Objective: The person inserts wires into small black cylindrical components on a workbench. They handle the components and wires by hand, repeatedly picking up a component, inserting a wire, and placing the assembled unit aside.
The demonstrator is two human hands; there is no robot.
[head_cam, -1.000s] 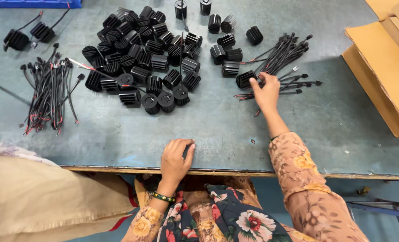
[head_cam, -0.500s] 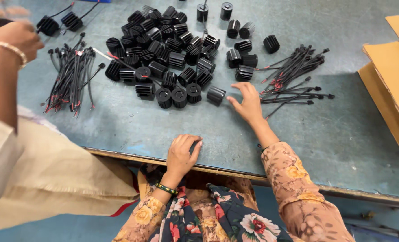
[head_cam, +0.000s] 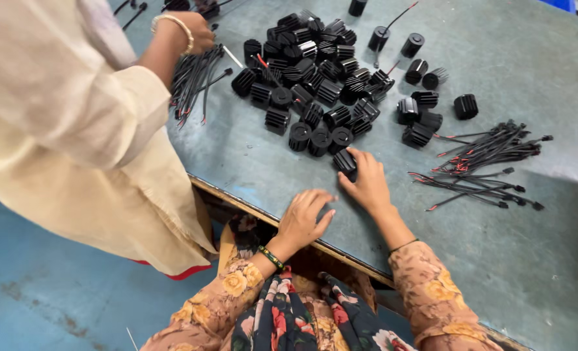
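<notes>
The right hand (head_cam: pixel 369 186) lies on the grey-green metal-topped bench (head_cam: pixel 510 253), its grip closed around a black ribbed cylindrical heat sink (head_cam: pixel 345 161) that sits under the fingertips at the hand's far edge; the fingers cover its near side, so how firmly it is pinched seems uncertain. Just beyond that grip lies the big heap of matching black ribbed heat sinks (head_cam: pixel 315 84), the nearest ones almost touching the held piece. To the right of the grip, well apart, rests a loose bundle of thin black wires with red ends (head_cam: pixel 484 166). The left hand (head_cam: pixel 304 220) rests flat near the bench's front edge, just beside the right hand, its grip spread wide and holding nothing. Far to the left of both, another person's hand with a pale bangle (head_cam: pixel 188 31) reaches over a second bundle of black wires (head_cam: pixel 194 81).
</notes>
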